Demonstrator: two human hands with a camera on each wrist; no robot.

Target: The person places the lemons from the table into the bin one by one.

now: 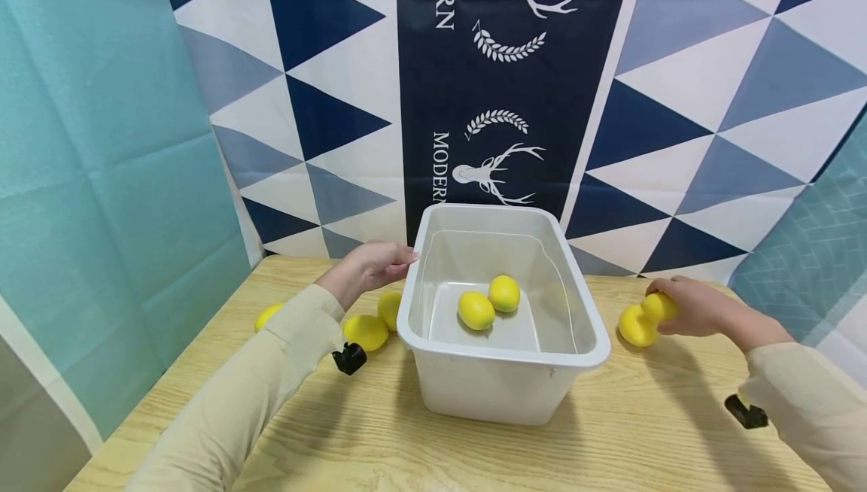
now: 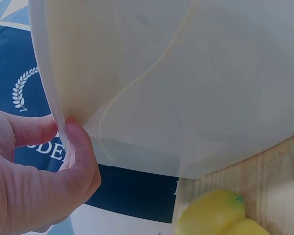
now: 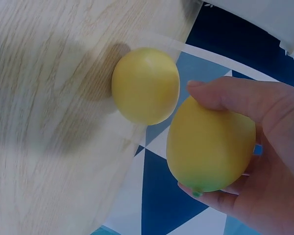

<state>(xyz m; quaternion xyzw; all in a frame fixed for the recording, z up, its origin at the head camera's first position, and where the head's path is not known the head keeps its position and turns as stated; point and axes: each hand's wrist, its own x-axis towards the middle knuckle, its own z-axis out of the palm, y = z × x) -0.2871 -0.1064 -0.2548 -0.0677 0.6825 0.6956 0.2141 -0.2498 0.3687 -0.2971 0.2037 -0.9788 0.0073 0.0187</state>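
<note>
A pale grey plastic bin point(image 1: 488, 387) stands on the table with two yellow lemons, a front one point(image 1: 476, 311) and a rear one point(image 1: 504, 293), on its floor. My left hand point(image 1: 374, 265) pinches the bin's left rim between thumb and fingers, as the left wrist view shows close up. To the right of the bin, my right hand point(image 1: 704, 310) grips a lemon point(image 3: 210, 144) with a green tip, thumb on one side and fingers round the other. Another lemon point(image 3: 145, 86) rests on the table beside the held one.
Left of the bin lie more lemons: one by its wall point(image 1: 389, 310), one in front of that point(image 1: 366, 332), and one partly behind my left sleeve point(image 1: 267, 316). A patterned cloth point(image 1: 339, 101) hangs behind the wooden table point(image 1: 339, 439).
</note>
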